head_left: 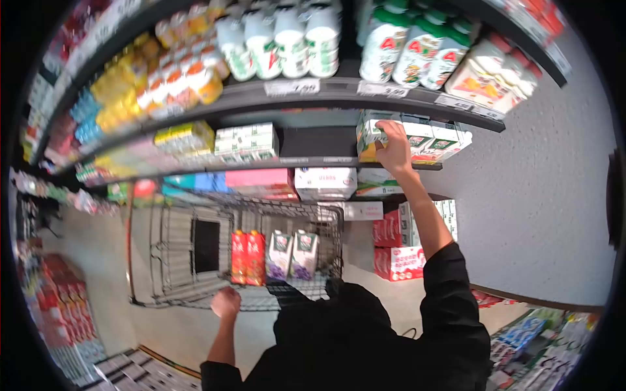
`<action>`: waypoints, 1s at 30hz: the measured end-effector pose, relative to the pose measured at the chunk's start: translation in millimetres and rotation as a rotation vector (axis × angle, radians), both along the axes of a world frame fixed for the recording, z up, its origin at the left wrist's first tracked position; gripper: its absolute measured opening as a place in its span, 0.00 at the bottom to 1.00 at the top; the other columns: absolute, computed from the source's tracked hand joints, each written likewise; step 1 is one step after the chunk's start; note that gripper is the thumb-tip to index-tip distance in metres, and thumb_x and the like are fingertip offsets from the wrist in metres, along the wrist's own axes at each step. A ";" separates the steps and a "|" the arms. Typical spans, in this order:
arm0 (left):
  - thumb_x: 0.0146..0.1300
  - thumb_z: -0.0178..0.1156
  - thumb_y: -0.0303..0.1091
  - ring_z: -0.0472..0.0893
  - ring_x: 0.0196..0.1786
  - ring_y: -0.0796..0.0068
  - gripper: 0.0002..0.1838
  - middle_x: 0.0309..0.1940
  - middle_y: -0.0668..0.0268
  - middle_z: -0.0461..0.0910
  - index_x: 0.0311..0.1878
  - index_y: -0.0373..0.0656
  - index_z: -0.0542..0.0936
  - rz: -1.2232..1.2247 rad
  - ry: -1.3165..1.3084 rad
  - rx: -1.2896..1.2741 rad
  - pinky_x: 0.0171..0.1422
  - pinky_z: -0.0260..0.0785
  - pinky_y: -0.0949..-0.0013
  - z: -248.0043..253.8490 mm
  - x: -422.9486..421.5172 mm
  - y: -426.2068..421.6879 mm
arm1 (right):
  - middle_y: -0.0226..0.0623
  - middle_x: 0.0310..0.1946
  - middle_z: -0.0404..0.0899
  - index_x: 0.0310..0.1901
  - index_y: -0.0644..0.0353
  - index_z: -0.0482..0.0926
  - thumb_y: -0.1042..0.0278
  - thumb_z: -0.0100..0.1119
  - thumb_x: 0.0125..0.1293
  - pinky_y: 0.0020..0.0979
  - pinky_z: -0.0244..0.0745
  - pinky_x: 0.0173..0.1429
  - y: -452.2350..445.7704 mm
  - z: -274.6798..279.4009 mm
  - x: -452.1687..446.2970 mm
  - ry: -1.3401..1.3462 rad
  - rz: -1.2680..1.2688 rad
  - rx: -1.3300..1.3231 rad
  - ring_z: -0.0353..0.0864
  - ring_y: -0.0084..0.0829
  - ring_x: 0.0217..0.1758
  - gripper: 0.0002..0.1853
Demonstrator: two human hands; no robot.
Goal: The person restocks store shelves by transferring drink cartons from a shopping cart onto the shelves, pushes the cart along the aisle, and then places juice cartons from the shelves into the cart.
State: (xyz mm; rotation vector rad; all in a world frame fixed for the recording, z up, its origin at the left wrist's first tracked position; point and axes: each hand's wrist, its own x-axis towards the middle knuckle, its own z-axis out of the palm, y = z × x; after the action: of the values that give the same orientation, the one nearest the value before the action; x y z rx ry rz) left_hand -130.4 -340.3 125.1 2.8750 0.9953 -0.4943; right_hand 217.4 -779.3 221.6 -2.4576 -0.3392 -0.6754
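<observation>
My right hand [393, 150] reaches onto the lower shelf with its fingers on the top and front of a green, white and orange carton [368, 135], at the left end of a row of similar cartons [419, 135]. My left hand [225, 302] is curled at the near side of a wire shopping cart [238, 207]; whether it grips anything is too small to tell. Inside the cart are two red cartons [248, 258] and, to their right, two white cartons with purple fruit pictures [292, 255].
The upper shelf [326, 91] holds white bottles [277, 44] and green-capped bottles [416, 47]. Boxed goods [246, 142] stand left on the lower shelf. Red and white boxes [399, 262] sit on the floor below my right arm. A grey wall [521, 195] rises at the right.
</observation>
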 end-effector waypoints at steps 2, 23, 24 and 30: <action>0.51 0.57 0.43 0.82 0.37 0.58 0.10 0.30 0.61 0.83 0.33 0.54 0.84 -0.019 0.049 0.006 0.42 0.74 0.58 -6.8 -1.4 3.7 | 0.47 0.48 0.74 0.51 0.65 0.71 0.79 0.60 0.39 0.40 0.62 0.62 -15.3 0.6 16.3 -0.039 0.025 -0.131 0.67 0.49 0.56 0.30; 0.48 0.55 0.42 0.82 0.33 0.57 0.09 0.26 0.60 0.82 0.28 0.56 0.84 -0.082 -0.056 0.030 0.37 0.74 0.58 -14.2 -11.4 0.6 | 0.39 0.44 0.75 0.46 0.59 0.71 0.71 0.64 0.38 0.44 0.64 0.59 -12.7 -0.2 34.3 0.345 -0.082 -0.597 0.74 0.40 0.51 0.27; 0.48 0.55 0.42 0.82 0.34 0.58 0.10 0.27 0.61 0.82 0.30 0.57 0.84 -0.067 -0.020 0.013 0.39 0.74 0.58 -14.4 -11.2 2.0 | 0.38 0.43 0.75 0.45 0.58 0.72 0.70 0.66 0.37 0.46 0.64 0.58 -13.0 -2.2 36.2 0.346 -0.095 -0.601 0.74 0.37 0.51 0.27; 0.50 0.53 0.44 0.82 0.37 0.59 0.12 0.31 0.61 0.83 0.32 0.54 0.84 -0.031 0.012 -0.003 0.41 0.73 0.58 -28.6 -12.4 8.8 | 0.39 0.41 0.74 0.42 0.61 0.70 0.70 0.67 0.36 0.37 0.73 0.48 -0.7 11.6 18.6 0.249 -0.028 -0.633 0.74 0.38 0.48 0.26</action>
State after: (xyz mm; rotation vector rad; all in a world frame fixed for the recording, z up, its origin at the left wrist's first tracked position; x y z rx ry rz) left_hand -142.9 -331.4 96.5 2.8927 0.9517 -0.5156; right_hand 236.1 -780.0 233.2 -3.1073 -0.4751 -0.2841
